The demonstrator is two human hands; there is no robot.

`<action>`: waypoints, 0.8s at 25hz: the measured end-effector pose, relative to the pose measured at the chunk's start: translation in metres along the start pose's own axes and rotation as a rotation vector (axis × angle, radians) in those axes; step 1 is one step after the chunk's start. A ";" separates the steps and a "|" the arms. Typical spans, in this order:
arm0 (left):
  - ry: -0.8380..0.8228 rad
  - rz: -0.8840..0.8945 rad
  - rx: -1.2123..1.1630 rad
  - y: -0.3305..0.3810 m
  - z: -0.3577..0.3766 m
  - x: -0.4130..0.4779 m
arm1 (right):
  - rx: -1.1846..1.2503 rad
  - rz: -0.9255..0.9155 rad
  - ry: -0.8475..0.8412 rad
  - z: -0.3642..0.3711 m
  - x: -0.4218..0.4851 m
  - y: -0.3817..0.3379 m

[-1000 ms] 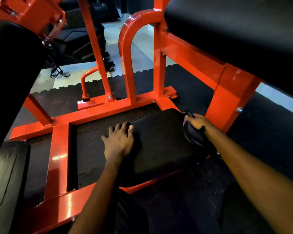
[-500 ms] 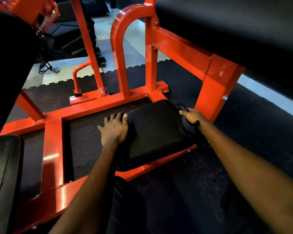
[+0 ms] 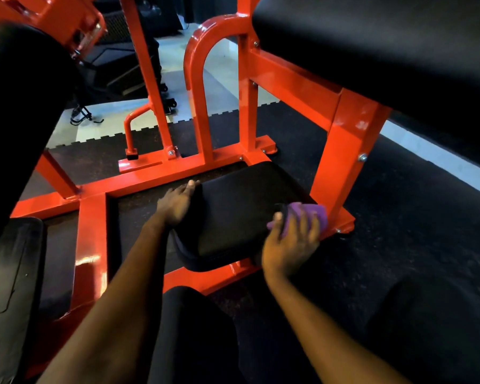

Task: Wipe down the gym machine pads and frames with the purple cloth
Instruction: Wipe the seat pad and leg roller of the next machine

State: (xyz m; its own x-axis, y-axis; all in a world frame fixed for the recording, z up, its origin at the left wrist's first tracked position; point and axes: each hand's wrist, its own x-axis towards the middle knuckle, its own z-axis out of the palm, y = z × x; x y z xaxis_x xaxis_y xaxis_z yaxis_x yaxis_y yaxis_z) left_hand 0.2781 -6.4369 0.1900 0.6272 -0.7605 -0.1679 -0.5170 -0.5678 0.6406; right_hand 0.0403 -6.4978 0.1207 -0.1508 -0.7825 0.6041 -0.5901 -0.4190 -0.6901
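Two hands work the low black pad (image 3: 233, 212). The left hand (image 3: 178, 202) lies flat on its left edge, fingers straight and holding nothing. The right hand (image 3: 291, 242) has fingers curled round the bunched purple cloth (image 3: 306, 216) at the pad's right edge. It looks like early going, with the orange frame (image 3: 344, 151) around the pad and the upper pad (image 3: 372, 51) above it likely still to do. Black rubber floor (image 3: 399, 231) lies beneath the pad, with pale flooring (image 3: 111, 130) beyond.

Dark rubber mat (image 3: 399, 231) carried the orange frame (image 3: 161, 177), base rails flat on it. Low black pad (image 3: 239, 212) sat w/in the base. Pale floor (image 3: 108, 128) lay beyond mat's jigsaw edge.
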 end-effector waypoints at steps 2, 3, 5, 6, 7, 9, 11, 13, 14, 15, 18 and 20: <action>0.049 -0.029 -0.250 -0.002 -0.002 0.002 | 0.061 -0.208 -0.110 0.005 -0.029 -0.036; 0.057 -0.045 -0.317 -0.002 -0.001 -0.001 | 0.069 -0.322 -0.205 0.005 -0.037 -0.046; 0.045 -0.060 -0.377 -0.002 -0.003 -0.006 | 0.023 -0.528 -0.333 0.006 -0.018 -0.030; 0.021 -0.050 -0.406 -0.002 -0.003 -0.007 | -0.039 -0.569 -0.342 0.008 0.002 -0.009; 0.008 -0.057 -0.423 -0.005 -0.004 -0.007 | -0.097 -0.528 -0.321 0.008 0.025 0.014; -0.013 -0.044 -0.434 -0.027 0.002 0.012 | -0.115 -0.286 -0.222 -0.002 0.074 0.051; -0.020 -0.036 -0.467 -0.013 -0.011 -0.010 | -0.062 -0.206 -0.223 -0.008 0.073 0.056; -0.005 -0.021 -0.568 -0.009 -0.021 -0.021 | -0.061 -0.339 -0.228 -0.003 0.037 0.034; 0.002 -0.011 -0.594 -0.015 -0.025 -0.023 | -0.049 -0.429 -0.248 -0.002 0.016 0.020; 0.028 -0.018 -0.585 -0.026 -0.029 -0.021 | -0.022 -0.512 -0.289 -0.001 -0.002 0.005; 0.095 -0.028 -0.591 -0.054 -0.038 -0.015 | 0.086 -0.760 -0.423 0.011 -0.042 -0.036; 0.109 -0.082 -0.612 -0.061 -0.040 -0.016 | 0.145 -0.945 -0.474 0.020 -0.070 -0.066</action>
State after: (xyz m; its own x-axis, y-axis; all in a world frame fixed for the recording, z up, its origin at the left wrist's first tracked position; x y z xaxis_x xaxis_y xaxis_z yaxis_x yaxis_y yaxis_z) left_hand 0.3231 -6.3774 0.1837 0.7234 -0.6672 -0.1775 -0.0581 -0.3150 0.9473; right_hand 0.1056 -6.4241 0.1163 0.6612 -0.1975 0.7237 -0.2017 -0.9760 -0.0820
